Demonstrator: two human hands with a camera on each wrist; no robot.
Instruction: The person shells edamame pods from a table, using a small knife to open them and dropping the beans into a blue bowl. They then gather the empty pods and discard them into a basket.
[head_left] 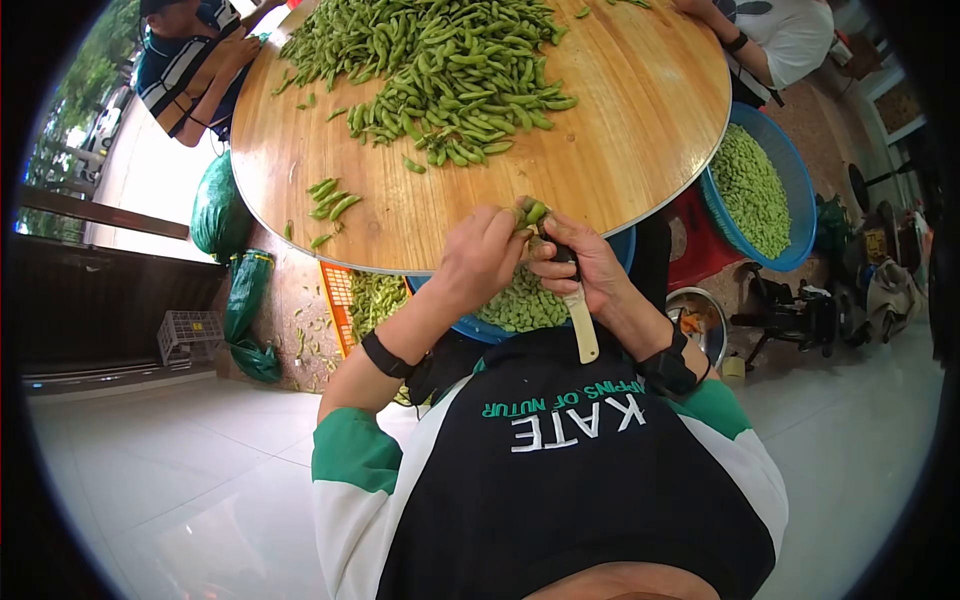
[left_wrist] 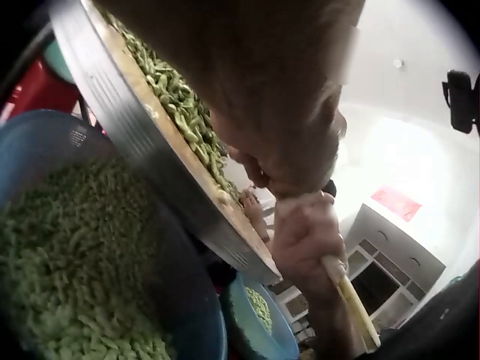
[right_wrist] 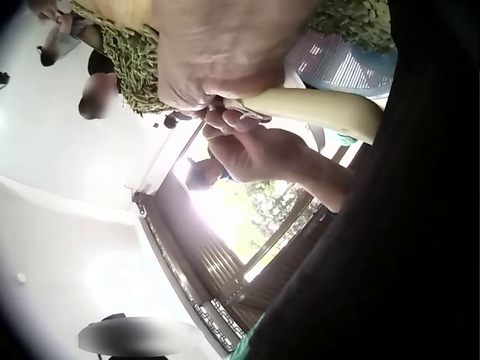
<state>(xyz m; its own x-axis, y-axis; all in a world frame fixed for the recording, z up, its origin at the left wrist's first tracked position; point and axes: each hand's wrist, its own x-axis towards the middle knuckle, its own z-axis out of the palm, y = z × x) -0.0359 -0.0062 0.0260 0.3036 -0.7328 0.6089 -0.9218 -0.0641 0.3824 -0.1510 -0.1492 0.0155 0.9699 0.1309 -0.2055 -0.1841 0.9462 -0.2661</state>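
Note:
At the front edge of the round wooden table [head_left: 620, 150], both hands meet close together. My left hand [head_left: 478, 258] pinches a green soybean pod [head_left: 536, 212] between its fingertips. Fingers of my right hand [head_left: 590, 268] curl round a cream-handled tool [head_left: 583, 330], its handle pointing back toward my body; its working end is hidden among the fingers. The right fingertips are right at the pod. Beneath the hands, partly under the tabletop, a blue basin [left_wrist: 214, 330] holds shelled green beans [head_left: 525, 305]. A few loose pods [head_left: 330, 200] lie on the table to the left.
A large heap of pods [head_left: 450, 80] covers the table's far side. Another blue basin of beans [head_left: 750, 190] stands at right, near a metal bowl [head_left: 700, 320]. An orange crate [head_left: 337, 300] and green sacks [head_left: 220, 210] are at left. Two people sit across the table.

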